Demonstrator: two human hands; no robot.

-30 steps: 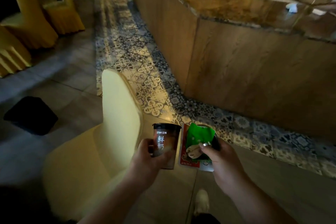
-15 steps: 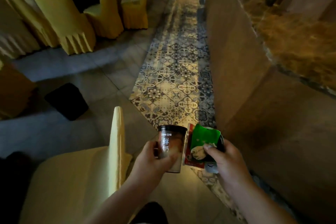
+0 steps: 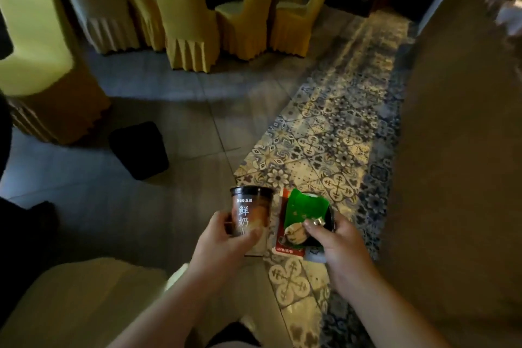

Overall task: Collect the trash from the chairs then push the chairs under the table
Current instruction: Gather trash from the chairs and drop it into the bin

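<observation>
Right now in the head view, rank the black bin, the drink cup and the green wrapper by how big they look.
1. Black bin, largest.
2. Drink cup in the left hand.
3. Green wrapper in the right hand; close to the cup, partly hidden.
The bin stands farther away, so it is truly bigger.

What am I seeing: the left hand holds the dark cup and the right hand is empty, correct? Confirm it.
Not quite. The left hand does hold the dark cup, but the right hand is not empty: in the head view it grips a green wrapper together with a red packet behind it.
</observation>
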